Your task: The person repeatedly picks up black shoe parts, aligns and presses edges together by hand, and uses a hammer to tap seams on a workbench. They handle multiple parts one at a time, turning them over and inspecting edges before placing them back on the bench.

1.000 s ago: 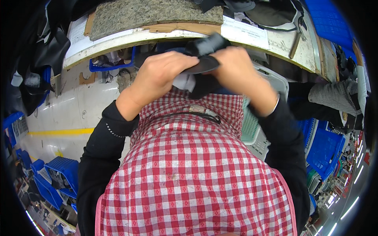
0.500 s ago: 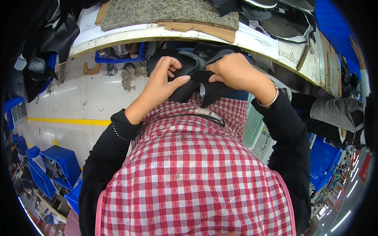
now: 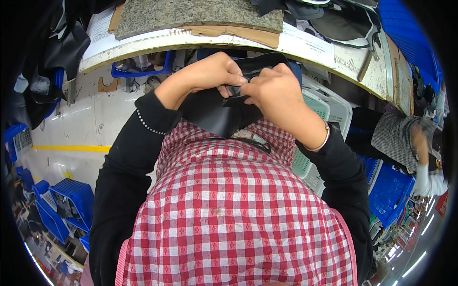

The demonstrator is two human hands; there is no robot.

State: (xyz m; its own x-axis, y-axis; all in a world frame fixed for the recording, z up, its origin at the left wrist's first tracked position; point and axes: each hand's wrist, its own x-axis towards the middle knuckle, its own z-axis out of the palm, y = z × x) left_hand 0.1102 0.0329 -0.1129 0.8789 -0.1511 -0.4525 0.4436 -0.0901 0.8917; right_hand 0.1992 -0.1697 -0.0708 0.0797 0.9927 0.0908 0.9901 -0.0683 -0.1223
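Observation:
Over my lap lies a black leather-like piece [image 3: 212, 114], a smooth, floppy panel that looks like part of a shoe upper. My left hand [image 3: 205, 74] is closed, its bent fingers pinching the piece along a fold. Close beside it, my right hand [image 3: 279, 97] grips the same fold with thumb and fingers. Between the fingertips a small greyish patch of the piece shows. More black material [image 3: 262, 61] rises behind my hands toward the bench. The exact edges under the fingers are hidden.
Ahead runs a white workbench [image 3: 157, 46] bearing a stone slab [image 3: 200, 19] and black shoe parts [image 3: 343, 26]. Pale green crates [image 3: 317, 107] stand at my right, blue crates [image 3: 71, 198] at lower left. A person in a checked garment [image 3: 398, 138] is at the right.
My left hand has turned over and moved up and right, closer to my right hand. The black piece has been turned, so its smooth panel hangs toward me. The other person's arm has come down.

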